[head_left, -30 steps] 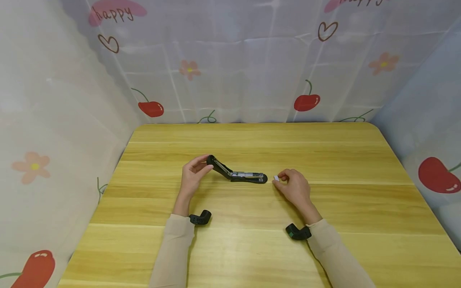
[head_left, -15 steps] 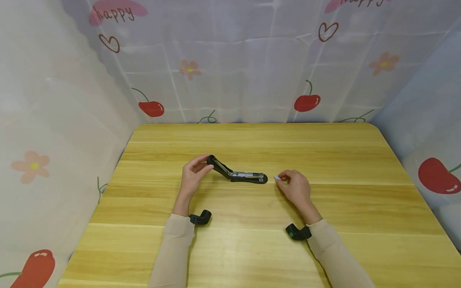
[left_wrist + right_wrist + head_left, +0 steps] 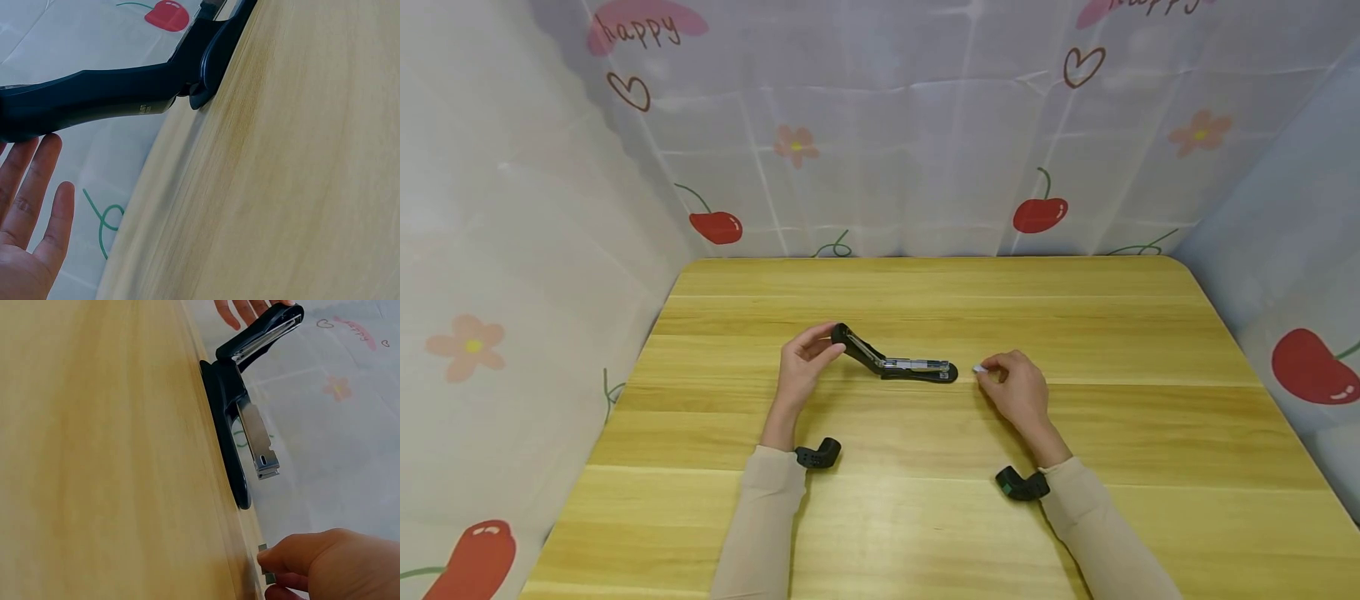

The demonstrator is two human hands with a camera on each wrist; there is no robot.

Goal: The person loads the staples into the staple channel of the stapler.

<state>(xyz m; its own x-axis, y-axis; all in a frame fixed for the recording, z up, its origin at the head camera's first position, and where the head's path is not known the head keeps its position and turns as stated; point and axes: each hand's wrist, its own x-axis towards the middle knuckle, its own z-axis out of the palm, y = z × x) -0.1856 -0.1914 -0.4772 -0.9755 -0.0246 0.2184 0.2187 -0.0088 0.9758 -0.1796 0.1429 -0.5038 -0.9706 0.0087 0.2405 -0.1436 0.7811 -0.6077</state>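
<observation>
A black stapler (image 3: 917, 375) stands on the wooden table with its top arm swung up and back to the left, its silver staple channel exposed. My left hand (image 3: 801, 367) holds the end of that raised arm between thumb and fingers. In the left wrist view the fingers (image 3: 28, 194) reach the underside of the raised arm (image 3: 94, 94). To the right of the stapler, my right hand (image 3: 1017, 387) pinches a short, pale grey strip of staples (image 3: 978, 368) between thumb and finger. In the right wrist view the strip (image 3: 262, 549) is partly covered by the thumb, beyond the metal channel (image 3: 256, 437).
The wooden table (image 3: 880, 517) has rounded back corners. Behind it hangs a white curtain (image 3: 880, 167) with printed cherries and flowers, and more curtain stands at both sides. A black wrist camera (image 3: 817, 453) is on the left wrist, another black camera (image 3: 1022, 483) on the right.
The strip of staples has turned between the right fingers and shows less of its face, with the hand shifted slightly right. The left hand and the stapler stay where they were.
</observation>
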